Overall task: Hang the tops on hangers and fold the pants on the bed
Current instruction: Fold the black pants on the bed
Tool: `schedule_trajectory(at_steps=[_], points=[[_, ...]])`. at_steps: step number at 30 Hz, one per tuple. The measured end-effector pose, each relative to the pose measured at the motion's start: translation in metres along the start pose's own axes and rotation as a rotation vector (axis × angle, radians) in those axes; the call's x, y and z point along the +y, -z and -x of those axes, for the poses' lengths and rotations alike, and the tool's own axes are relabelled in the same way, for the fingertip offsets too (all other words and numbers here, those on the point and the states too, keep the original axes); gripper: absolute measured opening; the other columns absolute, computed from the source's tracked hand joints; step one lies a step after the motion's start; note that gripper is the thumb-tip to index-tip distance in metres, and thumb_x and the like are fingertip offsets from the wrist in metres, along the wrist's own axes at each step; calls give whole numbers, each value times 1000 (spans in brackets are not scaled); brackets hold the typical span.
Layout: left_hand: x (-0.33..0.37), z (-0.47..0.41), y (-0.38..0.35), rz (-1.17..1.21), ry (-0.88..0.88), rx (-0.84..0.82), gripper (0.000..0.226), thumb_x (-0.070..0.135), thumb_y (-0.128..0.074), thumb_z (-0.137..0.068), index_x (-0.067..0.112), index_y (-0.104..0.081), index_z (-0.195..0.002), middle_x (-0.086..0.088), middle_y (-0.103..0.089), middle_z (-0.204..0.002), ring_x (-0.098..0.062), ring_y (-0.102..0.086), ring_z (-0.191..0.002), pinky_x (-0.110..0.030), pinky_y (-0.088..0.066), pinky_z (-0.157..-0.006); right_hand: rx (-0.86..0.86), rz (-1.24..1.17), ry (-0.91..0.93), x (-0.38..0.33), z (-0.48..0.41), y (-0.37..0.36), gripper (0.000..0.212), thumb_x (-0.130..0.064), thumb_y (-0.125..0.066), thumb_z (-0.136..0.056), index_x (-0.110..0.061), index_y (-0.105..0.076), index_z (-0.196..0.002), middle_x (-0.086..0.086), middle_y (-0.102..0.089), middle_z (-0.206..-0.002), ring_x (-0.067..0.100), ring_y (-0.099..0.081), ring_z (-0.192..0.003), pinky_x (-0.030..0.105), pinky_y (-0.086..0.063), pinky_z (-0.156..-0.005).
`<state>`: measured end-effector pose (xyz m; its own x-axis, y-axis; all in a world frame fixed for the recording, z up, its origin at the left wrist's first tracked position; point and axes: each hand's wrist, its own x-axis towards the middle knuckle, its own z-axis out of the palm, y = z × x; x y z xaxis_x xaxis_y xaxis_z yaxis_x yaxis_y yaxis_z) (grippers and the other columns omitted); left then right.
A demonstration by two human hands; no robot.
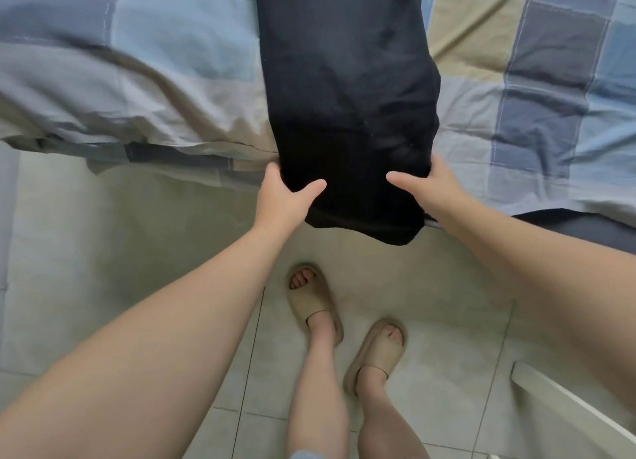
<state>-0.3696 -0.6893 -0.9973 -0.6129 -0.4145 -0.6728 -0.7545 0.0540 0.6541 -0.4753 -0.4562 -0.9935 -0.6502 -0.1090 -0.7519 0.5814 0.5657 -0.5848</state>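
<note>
A pair of black pants (347, 80) lies lengthwise on the bed (137, 80), laid flat as one long strip running away from me. Its near end hangs a little over the bed's edge. My left hand (282, 197) grips the left corner of that near end, thumb on top of the cloth. My right hand (433, 192) grips the right corner the same way. The far end of the pants runs out of view at the top. No tops or hangers are in view.
The bed carries a checked cover in blue, grey and beige, rumpled at the left. Pale floor tiles (103, 252) lie below its edge. My feet in beige slides (316, 303) stand close to the bed. A white board edge (568, 410) shows at the lower right.
</note>
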Motion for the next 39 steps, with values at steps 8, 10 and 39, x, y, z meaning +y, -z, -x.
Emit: schedule_trajectory(at_steps=[8,10,39], points=[[-28,24,-22,111,152,-37,41,26,-86,-78,14,-68,-112,5,-73,-100,-10,-69,-90,-24,-54,-72,4,-80,-49,34,19,-7,26,-27,-82,-81,-20,-75,-104,-5,-78,-100,12,-74,-93,29,-58,-82],[-31,41,-20,125,167,-45,36,24,-85,-79,10,-71,-109,2,-76,-96,-14,-71,-88,-23,-55,-69,-19,8,-50,44,37,-1,26,-27,-82,-81,-21,-74,-105,-7,-77,-99,12,-72,-94,30,-58,-84],[-6,463,4,328,482,82,23,29,-70,-92,15,-69,-111,-5,-74,-110,-28,-71,-100,-47,-56,-97,-55,-291,-271,112,429,97,11,-20,-71,-91,-12,-70,-98,6,-72,-91,18,-67,-76,25,-56,-57]])
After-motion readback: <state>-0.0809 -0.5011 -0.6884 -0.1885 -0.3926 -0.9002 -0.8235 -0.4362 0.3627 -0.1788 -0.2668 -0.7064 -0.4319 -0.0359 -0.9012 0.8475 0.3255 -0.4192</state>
